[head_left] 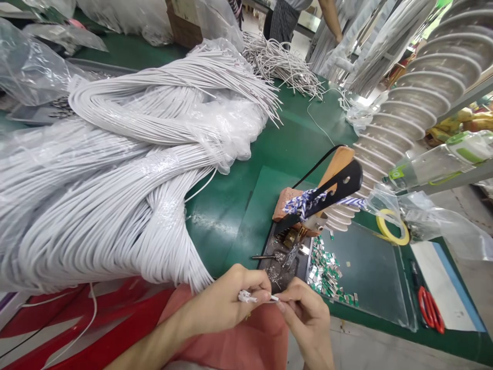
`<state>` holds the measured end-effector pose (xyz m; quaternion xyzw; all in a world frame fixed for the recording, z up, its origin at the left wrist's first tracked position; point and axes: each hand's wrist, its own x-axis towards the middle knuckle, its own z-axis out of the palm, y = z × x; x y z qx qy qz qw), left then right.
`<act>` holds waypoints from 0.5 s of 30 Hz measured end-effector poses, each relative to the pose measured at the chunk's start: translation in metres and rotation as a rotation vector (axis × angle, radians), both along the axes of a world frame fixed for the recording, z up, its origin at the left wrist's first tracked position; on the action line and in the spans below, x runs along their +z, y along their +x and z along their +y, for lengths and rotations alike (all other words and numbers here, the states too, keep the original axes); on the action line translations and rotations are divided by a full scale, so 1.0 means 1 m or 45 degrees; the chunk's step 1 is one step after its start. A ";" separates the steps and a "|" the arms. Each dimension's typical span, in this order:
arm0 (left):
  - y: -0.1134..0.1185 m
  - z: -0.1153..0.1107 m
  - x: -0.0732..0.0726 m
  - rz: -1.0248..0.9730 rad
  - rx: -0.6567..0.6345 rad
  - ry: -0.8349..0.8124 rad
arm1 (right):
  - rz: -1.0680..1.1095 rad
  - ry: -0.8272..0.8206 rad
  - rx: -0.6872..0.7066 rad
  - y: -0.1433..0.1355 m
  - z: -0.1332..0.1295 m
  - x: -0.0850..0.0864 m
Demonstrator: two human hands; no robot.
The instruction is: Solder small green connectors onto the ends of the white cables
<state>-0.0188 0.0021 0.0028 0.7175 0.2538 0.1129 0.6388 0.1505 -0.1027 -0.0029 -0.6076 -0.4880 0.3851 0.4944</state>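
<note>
My left hand [241,293] is closed around a small bunch of white cable ends [245,296], whose tips poke out between the fingers. From its fingertips a single white cable end [273,298] reaches across to my right hand [306,313], which pinches it between thumb and forefinger. Just beyond both hands lies a dark tray [279,272] with metal bits and a thin rod. A soldering stand with a black bracket [327,192] rises behind it. Small green-and-silver circuit boards [327,272] are scattered to the right of the tray.
Big bundles of white cable [115,205] cover the left of the green table [215,231]. A ribbed clear hose [408,108] comes down at the right. Yellow tape [404,236] and red-handled scissors [430,308] lie at right. Another person [287,20] stands across the table.
</note>
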 end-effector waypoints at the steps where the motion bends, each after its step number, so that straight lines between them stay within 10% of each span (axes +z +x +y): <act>1: 0.000 0.000 -0.001 0.013 0.003 0.035 | 0.010 -0.011 0.000 0.001 0.000 -0.001; 15: 0.003 0.004 -0.002 -0.050 0.019 -0.109 | 0.107 -0.007 0.067 0.005 0.001 0.001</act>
